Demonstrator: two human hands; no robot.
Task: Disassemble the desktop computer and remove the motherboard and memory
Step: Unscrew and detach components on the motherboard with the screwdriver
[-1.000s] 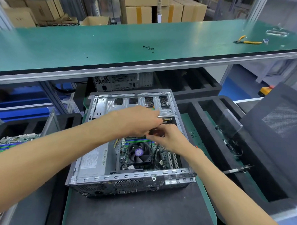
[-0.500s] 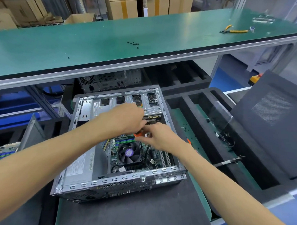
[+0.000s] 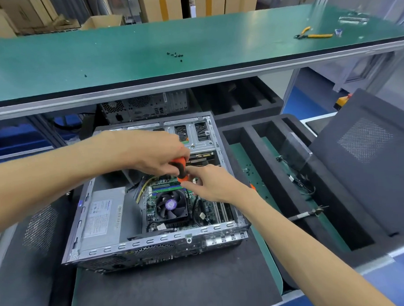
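Head view: my left hand (image 3: pixel 157 154) grips an orange-handled screwdriver (image 3: pixel 180 168); right hand (image 3: pixel 209 185), fingers loosely extended, steadies it. Motherboard (image 3: pixel 175 205) and memory (image 3: pixel 168 189) sit just below both hands, inside the open case (image 3: pixel 154 242). Likely unscrewing; next, seat tip squarely.

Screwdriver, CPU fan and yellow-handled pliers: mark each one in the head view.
screwdriver (image 3: pixel 180 165), head view, on the orange and black handle held by the left hand.
CPU fan (image 3: pixel 171 204), head view, on its purple hub label.
yellow-handled pliers (image 3: pixel 316 35), head view, on a yellow handle.
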